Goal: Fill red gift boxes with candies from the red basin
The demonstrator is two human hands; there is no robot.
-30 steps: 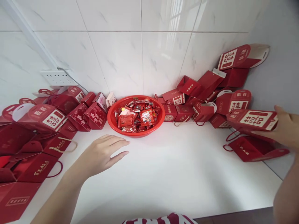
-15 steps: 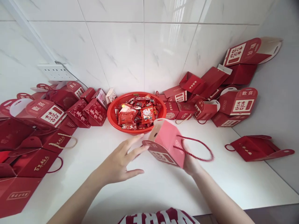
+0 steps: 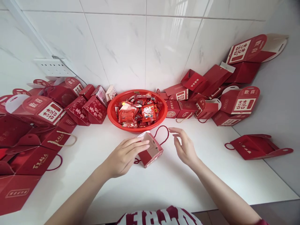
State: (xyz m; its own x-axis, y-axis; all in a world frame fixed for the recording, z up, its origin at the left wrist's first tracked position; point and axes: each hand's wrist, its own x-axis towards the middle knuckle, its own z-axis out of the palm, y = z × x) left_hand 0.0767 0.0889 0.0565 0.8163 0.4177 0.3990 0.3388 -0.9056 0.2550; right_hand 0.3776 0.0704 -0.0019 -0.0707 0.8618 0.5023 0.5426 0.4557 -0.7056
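Note:
A small red gift box (image 3: 153,154) sits on the white tabletop in front of me, its top open and pale inside. One red cord handle (image 3: 167,132) loops up on its far right side; another bit of cord shows at its lower left. My left hand (image 3: 124,154) reaches over the box's left edge, fingers stretched out across the opening; its thumb is hidden. To the right of the box, apart from it, my right hand (image 3: 185,147) is empty with loosely bent fingers, close to the cord. Behind the box is a red plastic basket (image 3: 111,120) of wrapped sweets (image 3: 149,113).
Many red gift boxes (image 3: 47,109) are stacked along the left side. More boxes (image 3: 242,104) pile up at the back right. A single open box (image 3: 253,147) lies by the right wall. A socket strip (image 3: 55,67) with a cable is on the tiled wall.
The box has come down and left from my right hand onto the table, turned so its open top shows. My right hand has let go; my left hand now reaches over the box.

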